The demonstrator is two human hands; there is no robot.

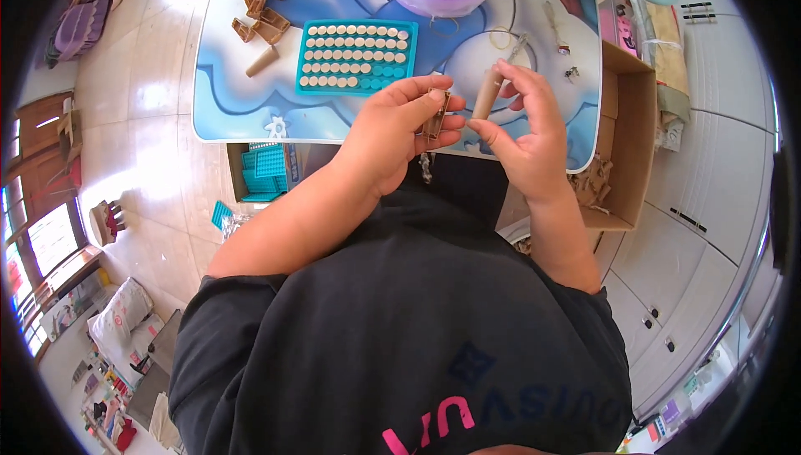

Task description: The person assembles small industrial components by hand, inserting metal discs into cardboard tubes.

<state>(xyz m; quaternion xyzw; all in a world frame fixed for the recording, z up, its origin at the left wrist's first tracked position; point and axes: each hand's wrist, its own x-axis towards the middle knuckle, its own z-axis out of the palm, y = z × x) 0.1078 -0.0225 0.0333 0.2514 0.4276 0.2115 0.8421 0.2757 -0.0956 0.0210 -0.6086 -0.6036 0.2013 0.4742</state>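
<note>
My left hand (392,125) is closed around a small brown open-sided case (435,115), pinched between thumb and fingers. A short silvery dangling piece (427,168) hangs just below it. My right hand (530,134) grips a tan, tapered, flat-sided piece (486,96) between thumb and fingers, upright and a little tilted. The two held pieces are close together but apart, over the table's near edge. Beyond my left hand lies a teal tray (299,71) with rows of round cream discs; several slots at its lower right hold no disc.
Several brown cases (271,25) lie heaped at the table's far left, with a tan piece (262,61) nearby. A purple-lined bowl (438,5) of small silvery parts stands at the back. Right of the table is a cardboard box (630,130); teal trays (265,163) sit below left.
</note>
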